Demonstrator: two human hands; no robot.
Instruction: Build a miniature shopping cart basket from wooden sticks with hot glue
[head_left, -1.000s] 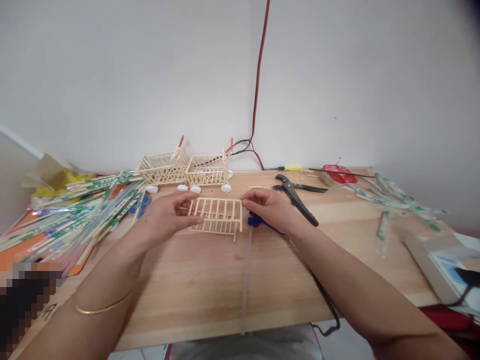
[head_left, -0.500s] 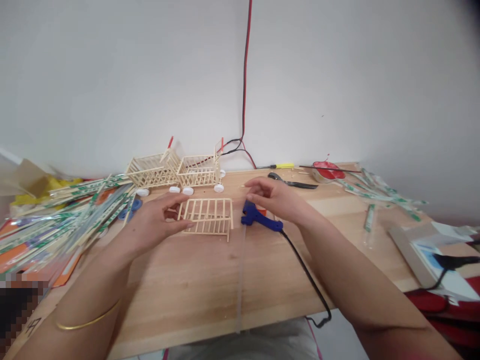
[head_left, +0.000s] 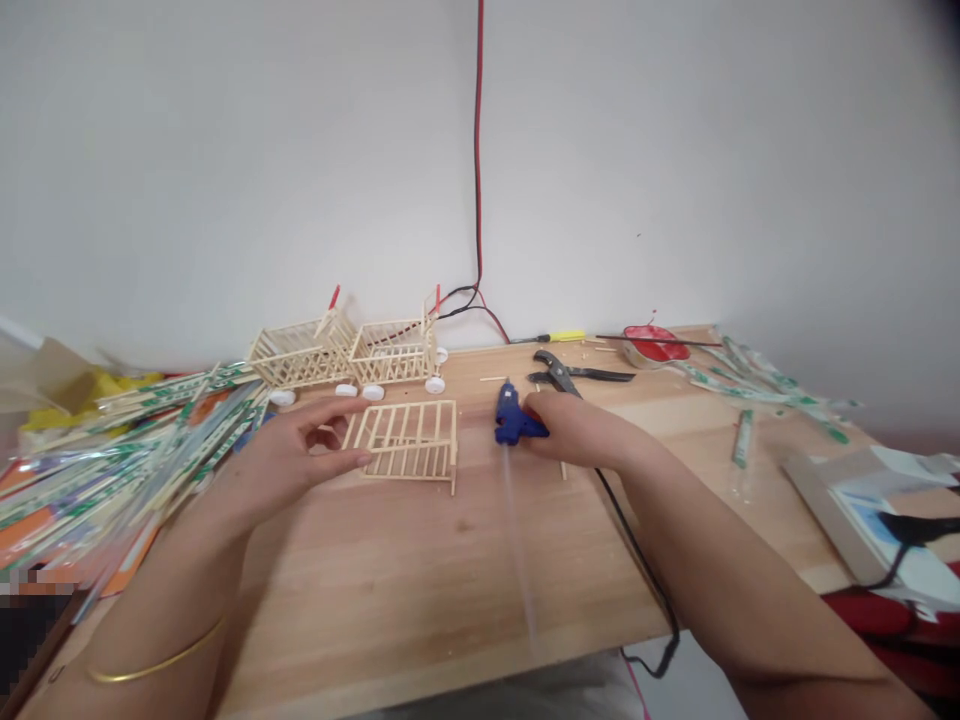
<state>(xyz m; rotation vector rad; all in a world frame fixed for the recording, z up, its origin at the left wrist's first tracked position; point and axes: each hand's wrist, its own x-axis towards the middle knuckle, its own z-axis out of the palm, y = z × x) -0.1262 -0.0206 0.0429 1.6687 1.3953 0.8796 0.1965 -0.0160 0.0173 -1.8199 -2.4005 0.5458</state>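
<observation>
A flat lattice panel of thin wooden sticks lies on the wooden table. My left hand pinches its left edge between thumb and fingers. To the right, my right hand is closed round the handle of a blue glue gun, whose clear glue stick trails toward me and whose black cord runs off the front edge. The gun's nozzle points away from me, beside the panel's right end.
Two small stick carts with white wheels stand at the back by the wall. A heap of wrapped chopsticks fills the left. Black pliers, a red tape roll, loose wrappers and a book lie to the right.
My right hand left the panel's right edge, moved right and closed on the glue gun, turning it upright. My left hand stayed on the panel.
</observation>
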